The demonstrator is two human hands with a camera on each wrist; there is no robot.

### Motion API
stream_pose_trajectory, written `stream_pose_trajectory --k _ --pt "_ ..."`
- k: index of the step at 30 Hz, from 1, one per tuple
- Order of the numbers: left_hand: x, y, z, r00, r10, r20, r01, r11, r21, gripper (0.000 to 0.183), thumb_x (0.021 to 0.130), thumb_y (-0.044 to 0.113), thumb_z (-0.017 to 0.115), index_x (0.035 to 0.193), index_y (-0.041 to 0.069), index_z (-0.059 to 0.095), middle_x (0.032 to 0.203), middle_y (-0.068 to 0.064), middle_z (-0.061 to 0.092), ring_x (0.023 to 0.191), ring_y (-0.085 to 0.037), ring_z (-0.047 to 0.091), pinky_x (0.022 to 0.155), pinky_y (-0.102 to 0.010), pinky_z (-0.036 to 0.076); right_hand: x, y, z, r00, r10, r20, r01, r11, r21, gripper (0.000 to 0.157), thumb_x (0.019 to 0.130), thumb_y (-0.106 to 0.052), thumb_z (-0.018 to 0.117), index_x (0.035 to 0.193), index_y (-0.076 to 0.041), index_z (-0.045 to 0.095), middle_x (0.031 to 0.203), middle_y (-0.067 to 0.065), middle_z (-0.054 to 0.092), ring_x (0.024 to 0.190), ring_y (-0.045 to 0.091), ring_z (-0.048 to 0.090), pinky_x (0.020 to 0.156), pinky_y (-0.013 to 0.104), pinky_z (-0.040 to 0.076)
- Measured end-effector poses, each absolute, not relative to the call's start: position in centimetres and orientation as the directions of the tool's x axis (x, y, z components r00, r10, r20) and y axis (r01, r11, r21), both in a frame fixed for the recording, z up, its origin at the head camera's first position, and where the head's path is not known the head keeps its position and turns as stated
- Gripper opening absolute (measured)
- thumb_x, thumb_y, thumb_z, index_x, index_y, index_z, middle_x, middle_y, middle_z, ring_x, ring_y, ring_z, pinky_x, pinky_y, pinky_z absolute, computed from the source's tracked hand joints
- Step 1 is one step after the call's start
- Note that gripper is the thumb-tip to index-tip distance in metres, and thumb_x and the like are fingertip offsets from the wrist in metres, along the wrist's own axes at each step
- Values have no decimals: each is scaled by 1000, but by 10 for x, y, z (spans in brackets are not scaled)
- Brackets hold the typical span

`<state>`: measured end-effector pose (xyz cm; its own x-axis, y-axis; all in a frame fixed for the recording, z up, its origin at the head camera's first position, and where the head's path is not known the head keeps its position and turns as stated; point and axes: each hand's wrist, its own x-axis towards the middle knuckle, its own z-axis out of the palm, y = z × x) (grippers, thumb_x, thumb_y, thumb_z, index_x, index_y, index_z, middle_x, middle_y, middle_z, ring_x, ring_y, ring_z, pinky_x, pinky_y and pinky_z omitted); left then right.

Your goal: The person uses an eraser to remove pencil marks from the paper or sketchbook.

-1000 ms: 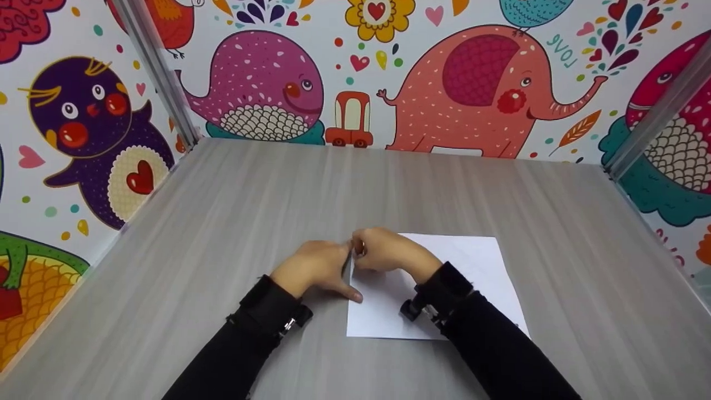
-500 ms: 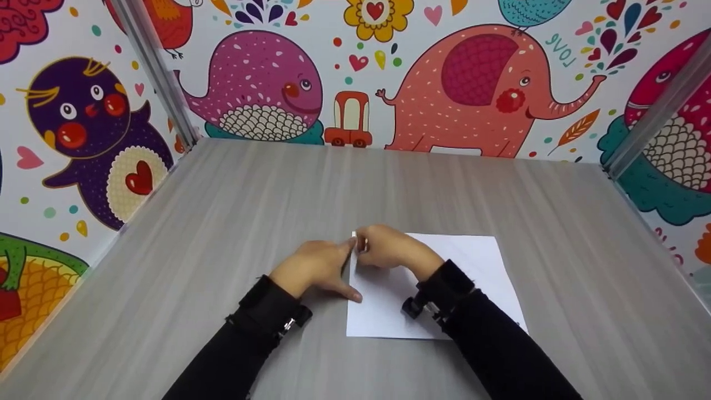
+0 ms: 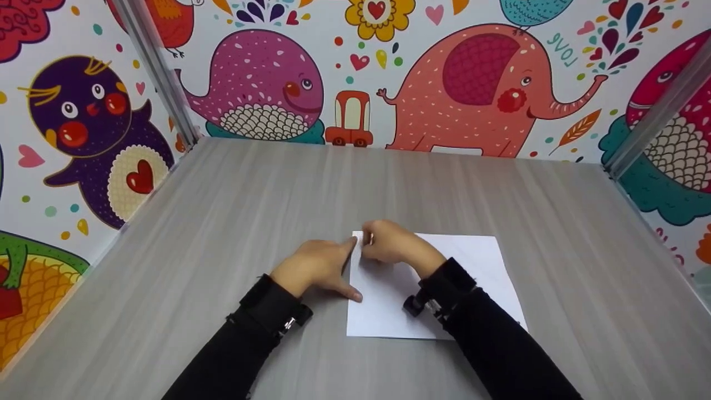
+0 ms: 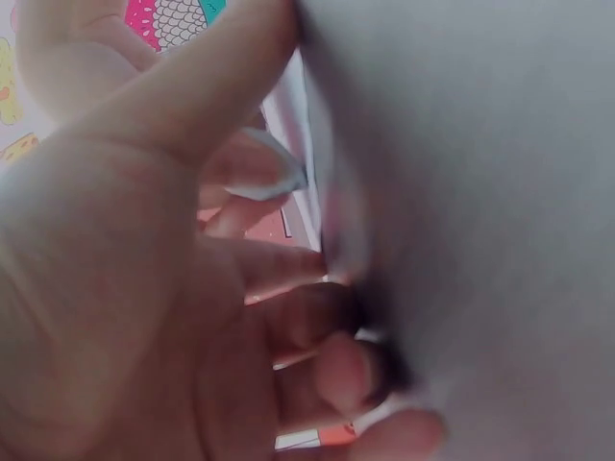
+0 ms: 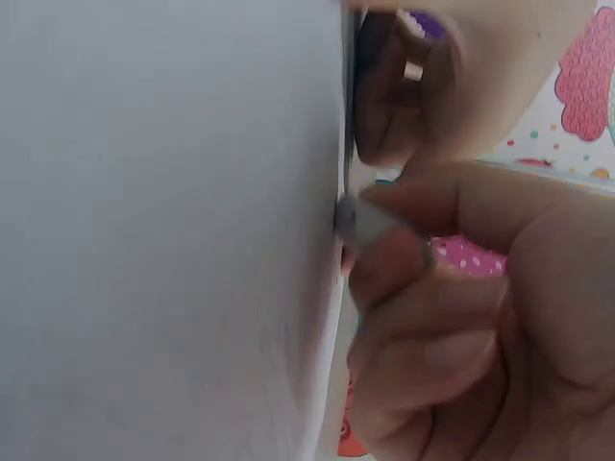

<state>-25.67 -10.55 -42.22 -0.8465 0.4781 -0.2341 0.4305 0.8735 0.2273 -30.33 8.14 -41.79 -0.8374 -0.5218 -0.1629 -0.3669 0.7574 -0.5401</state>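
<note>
Wall lettering, reversed "love", beyond paper

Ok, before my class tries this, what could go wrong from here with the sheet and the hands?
The paper could slide or crease if rubbed hard, since the left hand lies only along its left edge. The small pale piece might slip, as the right hand pinches it at the fingertips. The right sleeve crosses the near right corner and might drag it; whether they touch is unclear.
</note>
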Motion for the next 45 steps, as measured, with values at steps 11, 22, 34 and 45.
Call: stream_pose_trajectory --k 11,22,34,45 --pt "-257 -106 -420 -843 484 -235 434 870 235 115 74 66 90 161 5 44 126 -19 73 115 -37 70 100 -48 55 -303 80 -417 -803 -566 -187 -388 734 -557 8 86 -6 70 92 -8 66 79 0 63 70 15 58 61 27 47" --pt "-257 -105 -421 -848 474 -239 424 875 233 116 73 66 90 161 7 44 126 -18 74 116 -37 70 99 -48 55 -302 81 -417 -767 -620 -164 -434 690 -580 9 86 -5 71 90 -8 63 75 -3 58 65 12 55 59 25 45" --pt "-257 -104 -421 -848 473 -240 427 877 220 114 73 67 90 160 9 44 119 -18 75 112 -37 70 97 -49 55 -301 80 -418 -799 -582 -150 -415 715 -562 7 88 -5 70 91 -6 65 77 -1 60 65 13 57 58 26 46" --pt "-256 -104 -419 -846 473 -245 427 877 217 121 74 68 89 164 4 38 129 -22 72 118 -38 69 101 -48 54 -301 82 -416 -869 -480 -121 -365 787 -497 5 89 -7 70 90 -5 65 80 4 63 71 19 59 64 31 50"
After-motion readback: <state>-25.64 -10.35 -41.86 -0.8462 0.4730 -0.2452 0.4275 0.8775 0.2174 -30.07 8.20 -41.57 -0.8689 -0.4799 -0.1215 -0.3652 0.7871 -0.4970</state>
